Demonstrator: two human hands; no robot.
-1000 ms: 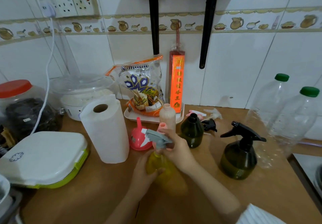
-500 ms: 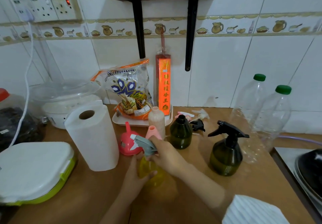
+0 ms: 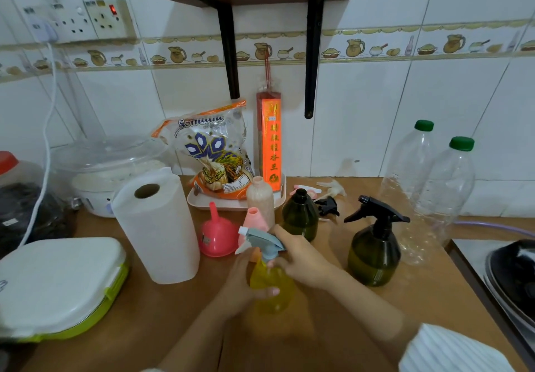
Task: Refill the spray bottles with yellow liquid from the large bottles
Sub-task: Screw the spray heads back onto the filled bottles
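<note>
Yellow spray bottle (image 3: 270, 287): upright on the brown bench (image 3: 333, 340), front centre, holding yellow liquid. Left hand (image 3: 240, 282) grips its body, fingers curled round it. Right hand (image 3: 298, 257) sits on the grey trigger head (image 3: 260, 241), fingers wrapped round the neck.

Just behind: pink funnel (image 3: 215, 237), small pink bottle (image 3: 254, 219), frosted bottle (image 3: 260, 198), all uncapped.
Left: paper towel roll (image 3: 156, 227), white and green box (image 3: 58, 287).
Right: dark green spray bottle with black trigger (image 3: 375, 251); behind the hands, a second green bottle (image 3: 299, 214) with its black trigger head (image 3: 328, 205) lying beside it.
Far right, near the wall: two clear large bottles (image 3: 428, 192), green caps on.
Rear: tray (image 3: 280, 201) with snack bag (image 3: 217, 154) and red box (image 3: 270, 140).
</note>
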